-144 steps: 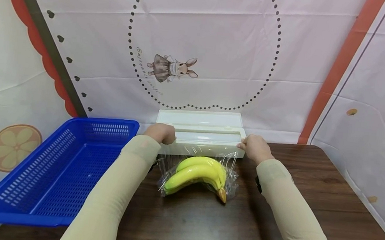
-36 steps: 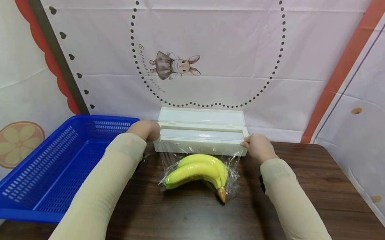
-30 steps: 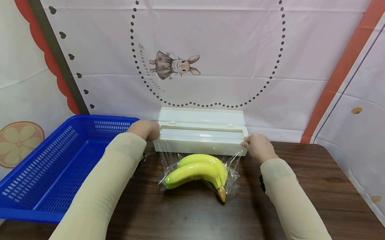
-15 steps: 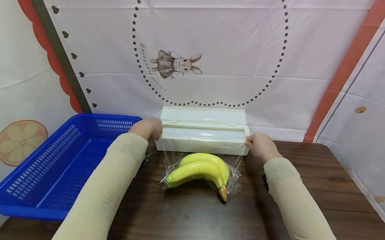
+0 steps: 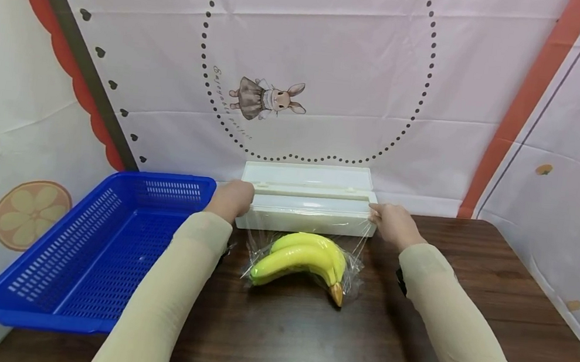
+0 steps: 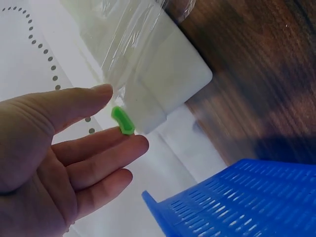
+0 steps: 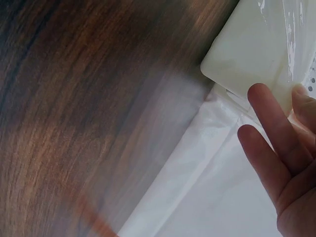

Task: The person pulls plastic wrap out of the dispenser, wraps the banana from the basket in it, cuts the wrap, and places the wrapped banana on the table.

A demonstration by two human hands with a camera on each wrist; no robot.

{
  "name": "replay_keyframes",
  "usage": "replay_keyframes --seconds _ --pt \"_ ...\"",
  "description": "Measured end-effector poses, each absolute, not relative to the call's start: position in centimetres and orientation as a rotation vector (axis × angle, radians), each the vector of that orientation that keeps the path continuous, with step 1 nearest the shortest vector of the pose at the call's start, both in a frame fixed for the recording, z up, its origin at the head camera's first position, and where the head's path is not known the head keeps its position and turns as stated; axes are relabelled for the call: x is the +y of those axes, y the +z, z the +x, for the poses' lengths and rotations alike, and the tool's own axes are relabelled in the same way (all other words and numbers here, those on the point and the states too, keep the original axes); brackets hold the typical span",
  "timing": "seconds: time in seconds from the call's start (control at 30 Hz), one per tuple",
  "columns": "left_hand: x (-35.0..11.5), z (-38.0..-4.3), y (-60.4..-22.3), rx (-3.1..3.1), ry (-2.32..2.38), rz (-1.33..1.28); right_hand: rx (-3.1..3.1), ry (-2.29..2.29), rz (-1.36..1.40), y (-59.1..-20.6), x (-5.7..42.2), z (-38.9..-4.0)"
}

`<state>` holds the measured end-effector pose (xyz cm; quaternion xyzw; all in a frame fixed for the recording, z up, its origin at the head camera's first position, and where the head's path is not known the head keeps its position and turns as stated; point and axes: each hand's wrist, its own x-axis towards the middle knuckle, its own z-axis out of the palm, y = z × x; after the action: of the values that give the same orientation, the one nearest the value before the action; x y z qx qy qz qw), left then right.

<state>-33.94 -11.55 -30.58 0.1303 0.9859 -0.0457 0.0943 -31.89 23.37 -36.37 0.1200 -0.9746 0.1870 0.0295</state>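
Observation:
A white cling film dispenser [image 5: 312, 222] stands at the back with its lid raised, the white film roll [image 5: 314, 203] inside. Clear cling film [image 5: 359, 247] runs down its front to a bunch of yellow bananas [image 5: 303, 259], which it covers, all but the stem tip. At the dispenser's left end, my left hand [image 5: 233, 197] has its fingertips at a small green slide cutter [image 6: 123, 121], seen in the left wrist view; its index finger is hidden. My right hand [image 5: 394, 222] pinches the right end with thumb and index finger, two other fingers [image 7: 259, 96] stretched out.
A blue slotted basket [image 5: 68, 320] stands left of my left forearm. The dark wooden table [image 5: 294, 346] lies under everything. A printed cloth [image 5: 332, 79] hangs close behind the dispenser and on both sides.
My left hand went left to the dispenser's end, then shifted slightly right over its edge. The right hand keeps its place at the other end. Bananas and dispenser look unmoved.

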Motion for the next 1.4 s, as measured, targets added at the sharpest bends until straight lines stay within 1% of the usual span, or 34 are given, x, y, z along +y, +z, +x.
replay_keyframes --seconds 0.47,0.83,1.2,1.4 --pt "-10.9 -34.1 -32.0 3.074 -0.259 0.337 -2.962 0.704 0.404 -36.5 24.1 -31.6" --pt "-10.8 -34.2 -32.6 3.121 -0.315 0.374 -2.878 0.777 0.38 -37.4 24.3 -31.3" --pt "-11.1 -33.7 -32.6 3.078 -0.276 0.363 -2.87 0.67 0.42 -37.8 24.5 -31.2" --pt "-11.3 -33.4 -32.1 3.023 -0.22 0.299 -2.916 0.638 0.435 -37.4 24.5 -31.2"
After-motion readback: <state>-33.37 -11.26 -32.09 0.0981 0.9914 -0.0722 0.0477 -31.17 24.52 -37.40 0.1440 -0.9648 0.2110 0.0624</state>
